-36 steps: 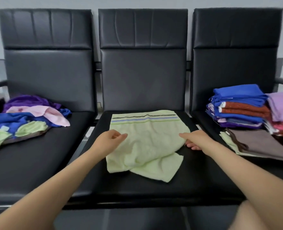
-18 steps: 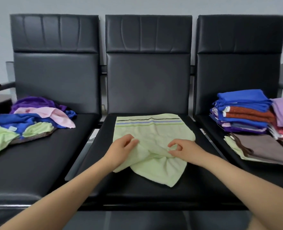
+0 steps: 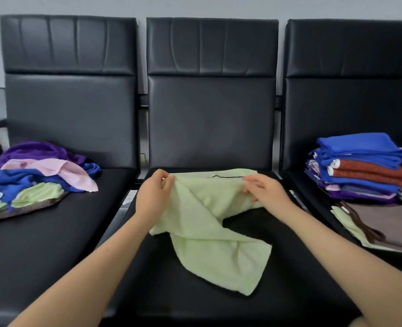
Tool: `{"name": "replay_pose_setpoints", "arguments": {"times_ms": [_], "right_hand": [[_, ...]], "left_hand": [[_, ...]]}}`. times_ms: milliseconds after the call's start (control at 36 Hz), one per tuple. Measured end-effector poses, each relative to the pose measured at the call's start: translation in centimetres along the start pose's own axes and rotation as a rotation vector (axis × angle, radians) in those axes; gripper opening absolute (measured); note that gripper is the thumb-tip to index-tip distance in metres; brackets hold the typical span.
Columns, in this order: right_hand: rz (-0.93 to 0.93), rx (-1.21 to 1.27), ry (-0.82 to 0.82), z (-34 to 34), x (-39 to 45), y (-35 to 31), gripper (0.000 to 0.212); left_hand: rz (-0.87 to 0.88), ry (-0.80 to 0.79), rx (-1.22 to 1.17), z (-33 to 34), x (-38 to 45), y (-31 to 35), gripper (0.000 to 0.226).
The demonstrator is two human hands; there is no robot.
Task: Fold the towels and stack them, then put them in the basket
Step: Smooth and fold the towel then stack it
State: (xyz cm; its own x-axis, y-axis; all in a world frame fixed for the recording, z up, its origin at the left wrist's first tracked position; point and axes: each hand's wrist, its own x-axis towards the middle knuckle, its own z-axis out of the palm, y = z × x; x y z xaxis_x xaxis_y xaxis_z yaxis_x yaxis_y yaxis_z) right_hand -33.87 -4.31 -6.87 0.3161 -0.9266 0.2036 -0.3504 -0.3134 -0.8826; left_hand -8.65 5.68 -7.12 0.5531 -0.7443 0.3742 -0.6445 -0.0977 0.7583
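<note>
Both hands pinch the green towel's [image 3: 207, 223] top edge: left hand [image 3: 153, 197] at one corner, right hand [image 3: 264, 191] at the other, above the middle seat [image 3: 289, 279].

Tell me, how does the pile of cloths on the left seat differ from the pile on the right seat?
The left pile is loose and crumpled, spread low across its seat; the right stack is folded flat and built up in neat layers. The left pile shows purple, pink, blue and pale green tangled together; the right stack has a blue towel on top, with rust and purple layers below. Both sit on black seats, untouched by either hand.
</note>
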Motion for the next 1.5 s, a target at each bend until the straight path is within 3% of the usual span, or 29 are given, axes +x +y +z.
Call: {"name": "replay_pose_setpoints", "arguments": {"times_ms": [111,222,306,389,528,639,750,861,917,1000,1083,1167,1250,1333,1500], "right_hand": [[-0.012,-0.048,-0.144,1.6,0.0,0.4,0.032],[-0.022,-0.210,-0.215,2.0,-1.4,2.1,0.010],[-0.006,-0.224,-0.278,1.9,-2.4,2.3,0.016],[0.033,-0.241,-0.279,2.4,-2.6,2.0,0.019],[0.120,-0.367,-0.231,4.7,-2.7,1.5,0.045],[0.163,-0.444,-0.200,5.9,-2.7,0.5,0.030],[0.207,-0.364,-0.217,6.1,-2.7,0.4,0.022],[0.217,0.004,-0.215,4.5,-3.3,-0.2,0.013],[0.234,0.192,-0.199,3.6,-3.4,-0.9,0.012],[0.232,0.380,-0.079,2.1,-3.4,-2.7,0.015],[0.132,0.322,0.098,0.1,-4.3,-4.7,0.015],[0.032,0.263,0.173,-1.6,-5.5,-5.7,0.018],[0.000,0.271,0.148,-2.1,-6.3,-5.7,0.021],[-0.011,0.214,0.161,-2.4,-7.4,-5.6,0.021],[0.013,0.240,0.208,-4.3,-9.0,-6.2,0.025]], "left_hand": [[0.031,0.028,0.169,0.7,0.3,-1.7,0.013],[0.105,0.030,0.263,-0.4,-1.5,-1.3,0.020],[-0.040,-0.204,0.294,-1.3,-2.8,-0.5,0.047],[-0.181,-0.413,0.299,-1.1,-4.3,-0.8,0.058],[-0.132,-0.280,0.434,0.0,-6.4,-0.6,0.056],[-0.135,-0.217,0.381,0.8,-7.8,-0.2,0.042],[-0.091,-0.279,0.320,0.9,-7.9,-0.7,0.026],[-0.057,-0.330,0.307,0.9,-7.4,-1.2,0.030],[-0.062,-0.324,0.233,0.8,-7.0,-1.1,0.030],[-0.233,-0.230,-0.186,-0.3,-5.8,-0.1,0.019],[-0.402,-0.125,-0.572,-2.3,-4.8,1.4,0.009],[-0.560,-0.069,-0.841,-3.6,-4.3,2.3,0.021],[-0.610,-0.045,-0.940,-3.8,-4.5,2.5,0.027],[-0.624,-0.029,-0.909,-4.2,-4.7,2.6,0.017],[-0.493,-0.038,-0.816,-6.5,-3.7,2.7,0.013]]}}
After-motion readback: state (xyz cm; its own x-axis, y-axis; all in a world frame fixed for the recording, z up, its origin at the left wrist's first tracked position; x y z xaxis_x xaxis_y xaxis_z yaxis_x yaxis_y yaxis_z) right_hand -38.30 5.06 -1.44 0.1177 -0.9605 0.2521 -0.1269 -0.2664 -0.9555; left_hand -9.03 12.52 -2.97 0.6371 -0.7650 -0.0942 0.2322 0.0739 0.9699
